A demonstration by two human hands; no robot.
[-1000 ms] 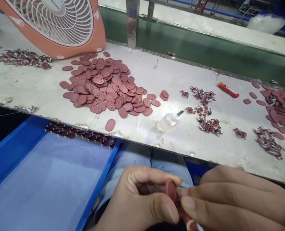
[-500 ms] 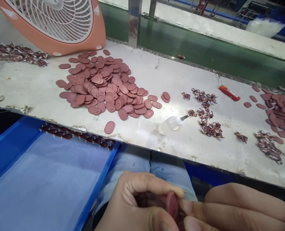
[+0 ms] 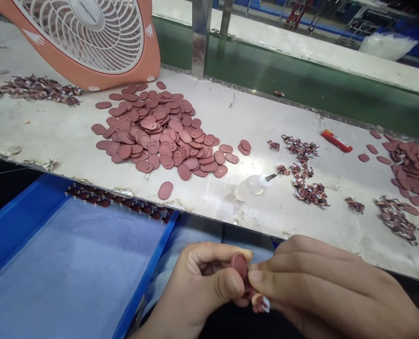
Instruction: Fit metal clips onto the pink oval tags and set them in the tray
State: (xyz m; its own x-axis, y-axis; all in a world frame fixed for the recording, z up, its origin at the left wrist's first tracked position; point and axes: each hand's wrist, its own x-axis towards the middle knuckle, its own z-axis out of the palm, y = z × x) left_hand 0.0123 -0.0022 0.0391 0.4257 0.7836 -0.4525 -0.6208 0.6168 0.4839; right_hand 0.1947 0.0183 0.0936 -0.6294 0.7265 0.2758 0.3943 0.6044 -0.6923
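Low in front of the table, my left hand (image 3: 204, 278) pinches a reddish-brown oval disc (image 3: 239, 265) by its edge between thumb and forefinger. My right hand (image 3: 322, 278) meets it from the other side, fingers closed on a small brown figurine (image 3: 260, 302) with white and tan parts. The figurine is up against the disc's far face; the fingers cover where the two touch. A big heap of similar oval discs (image 3: 167, 136), some with small holes, lies on the table beyond, and one single disc (image 3: 165, 190) rests near the front edge.
A squeeze bottle (image 3: 251, 187) with a dark tip lies beside several piles of figurines (image 3: 311, 193). Behind are a red packet (image 3: 336, 141) and an orange fan (image 3: 152, 52). More discs (image 3: 414, 165) are at right. A blue tray (image 3: 89, 263) holding rows of pieces sits below the table edge, left.
Both hands have risen and shifted slightly left with the disc. The figurine's white and tan end now shows below my fingers. The view has shifted a little.
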